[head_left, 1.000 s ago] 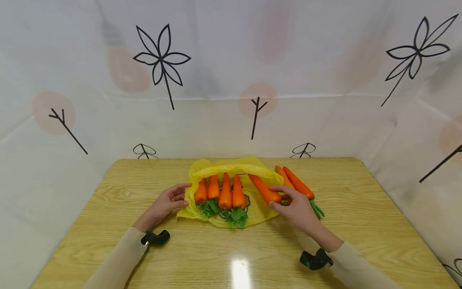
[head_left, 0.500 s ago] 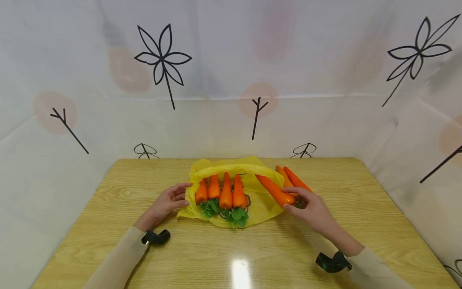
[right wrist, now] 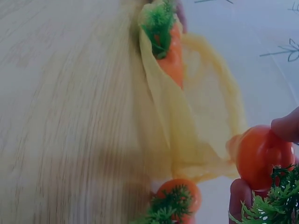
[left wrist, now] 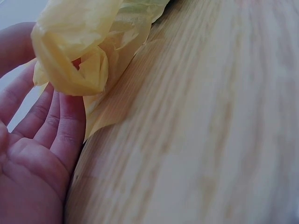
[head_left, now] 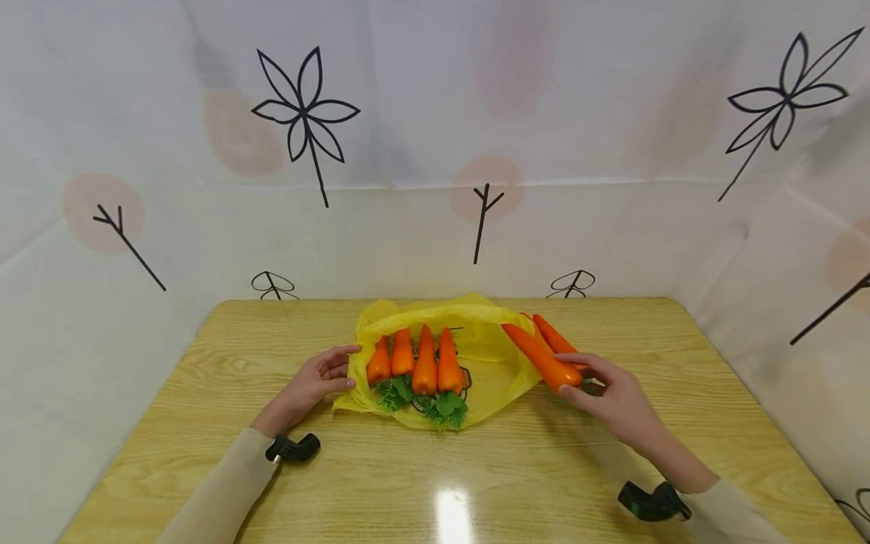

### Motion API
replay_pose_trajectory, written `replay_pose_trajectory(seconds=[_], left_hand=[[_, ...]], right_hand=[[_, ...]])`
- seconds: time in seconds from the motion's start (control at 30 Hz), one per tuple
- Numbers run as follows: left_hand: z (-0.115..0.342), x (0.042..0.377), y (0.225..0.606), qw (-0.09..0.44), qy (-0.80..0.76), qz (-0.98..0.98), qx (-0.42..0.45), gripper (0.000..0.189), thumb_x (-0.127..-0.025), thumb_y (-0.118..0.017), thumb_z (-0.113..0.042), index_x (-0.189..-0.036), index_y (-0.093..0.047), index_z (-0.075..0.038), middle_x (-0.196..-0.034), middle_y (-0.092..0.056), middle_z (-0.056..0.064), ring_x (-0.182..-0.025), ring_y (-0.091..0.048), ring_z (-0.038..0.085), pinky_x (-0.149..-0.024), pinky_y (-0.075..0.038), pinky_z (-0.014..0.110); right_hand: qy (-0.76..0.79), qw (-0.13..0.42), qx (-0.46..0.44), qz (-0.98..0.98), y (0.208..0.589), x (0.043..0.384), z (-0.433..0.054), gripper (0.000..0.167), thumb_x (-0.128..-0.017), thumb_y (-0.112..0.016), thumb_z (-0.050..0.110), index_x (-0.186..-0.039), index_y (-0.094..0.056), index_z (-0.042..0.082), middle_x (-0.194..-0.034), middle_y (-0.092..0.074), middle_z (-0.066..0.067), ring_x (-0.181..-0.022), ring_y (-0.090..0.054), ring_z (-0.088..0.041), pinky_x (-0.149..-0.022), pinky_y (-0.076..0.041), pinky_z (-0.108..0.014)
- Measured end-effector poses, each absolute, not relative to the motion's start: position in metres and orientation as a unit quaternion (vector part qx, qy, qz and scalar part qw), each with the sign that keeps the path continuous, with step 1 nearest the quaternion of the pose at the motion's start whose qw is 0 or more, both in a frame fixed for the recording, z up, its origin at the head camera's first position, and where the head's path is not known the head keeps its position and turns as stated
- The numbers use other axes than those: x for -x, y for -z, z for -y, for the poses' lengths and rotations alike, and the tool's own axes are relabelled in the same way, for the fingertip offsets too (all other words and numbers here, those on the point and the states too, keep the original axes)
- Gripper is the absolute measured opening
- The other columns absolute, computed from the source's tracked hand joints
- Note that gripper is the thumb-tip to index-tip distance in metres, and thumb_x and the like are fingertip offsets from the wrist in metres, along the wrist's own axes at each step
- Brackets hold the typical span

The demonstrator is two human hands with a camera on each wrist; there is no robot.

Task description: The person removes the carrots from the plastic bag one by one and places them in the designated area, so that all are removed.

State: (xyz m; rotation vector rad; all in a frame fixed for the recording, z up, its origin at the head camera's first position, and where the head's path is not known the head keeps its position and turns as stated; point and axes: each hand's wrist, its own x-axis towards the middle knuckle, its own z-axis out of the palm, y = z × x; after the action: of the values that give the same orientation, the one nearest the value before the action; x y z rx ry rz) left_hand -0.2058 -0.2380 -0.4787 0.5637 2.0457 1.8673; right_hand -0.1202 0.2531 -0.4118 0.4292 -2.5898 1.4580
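My right hand (head_left: 621, 397) grips an orange carrot (head_left: 544, 357) near its thick, leafy end. Its tip points back over the right side of the open yellow plastic bag (head_left: 485, 408). In the right wrist view thumb and fingers pinch the carrot (right wrist: 265, 156), whose green leaves hang in front of the fingers. Several other carrots (head_left: 424, 363) with leafy tops lie side by side inside the bag. At the bag's left edge my left hand (head_left: 309, 385) holds the yellow film between thumb and fingers; the left wrist view shows the crumpled bag (left wrist: 77, 56) against the fingertips.
Beyond the right hand, more carrots (head_left: 553, 332) lie on the wooden table (head_left: 381, 483), partly hidden by the hand and the gripped carrot. A patterned white cloth (head_left: 401, 242) stands behind the table and at both sides. Each wrist wears a black camera (head_left: 655, 502).
My right hand has moved right, drawing the gripped carrot from the bag's interior to its right rim, in front of the loose carrots. The left hand stays in place.
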Motion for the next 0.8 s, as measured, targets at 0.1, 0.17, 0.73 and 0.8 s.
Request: replay_pose_trajectory(seconds=[0.1,0.17,0.73,0.8], left_hand=[[0.238,0.206,0.479,0.157,-0.653,-0.714,-0.197,0.064,-0.094,-0.068,-0.003,-0.15,-0.039,-0.002,-0.118,-0.049,0.012,-0.088,-0.05,0.013,-0.072,-0.049,0.025],[0.238,0.205,0.479,0.156,-0.653,-0.714,-0.198,0.064,-0.094,-0.068,-0.003,-0.15,-0.04,-0.002,-0.12,-0.05,0.012,-0.088,-0.05,0.013,-0.072,-0.049,0.025],[0.238,0.204,0.476,0.16,-0.651,-0.719,-0.185,0.065,-0.093,-0.07,-0.006,-0.151,-0.04,-0.003,-0.138,-0.045,0.017,-0.101,-0.055,0.015,-0.08,-0.052,0.026],[0.237,0.205,0.477,0.16,-0.651,-0.719,-0.184,0.065,-0.093,-0.07,-0.006,-0.151,-0.04,-0.003,-0.137,-0.045,0.016,-0.1,-0.054,0.015,-0.08,-0.052,0.026]], right_hand=[[-0.484,0.071,-0.134,0.862,0.411,0.118,-0.258,0.039,-0.091,-0.075,0.013,-0.129,-0.064,0.008,-0.117,-0.06,-0.013,-0.091,-0.06,-0.009,-0.07,-0.056,-0.026],[-0.484,0.072,-0.129,0.863,0.41,0.116,-0.262,0.04,-0.092,-0.074,0.014,-0.129,-0.064,0.007,-0.118,-0.06,-0.013,-0.09,-0.061,-0.01,-0.068,-0.056,-0.027],[-0.5,0.1,-0.137,0.849,0.416,0.115,-0.283,0.039,-0.094,-0.069,0.003,-0.131,-0.06,-0.001,-0.113,-0.063,0.008,-0.09,-0.059,-0.006,-0.06,-0.052,-0.026],[-0.5,0.102,-0.136,0.849,0.417,0.115,-0.284,0.039,-0.094,-0.068,0.003,-0.132,-0.06,-0.002,-0.113,-0.062,0.011,-0.091,-0.059,-0.005,-0.059,-0.052,-0.027]])
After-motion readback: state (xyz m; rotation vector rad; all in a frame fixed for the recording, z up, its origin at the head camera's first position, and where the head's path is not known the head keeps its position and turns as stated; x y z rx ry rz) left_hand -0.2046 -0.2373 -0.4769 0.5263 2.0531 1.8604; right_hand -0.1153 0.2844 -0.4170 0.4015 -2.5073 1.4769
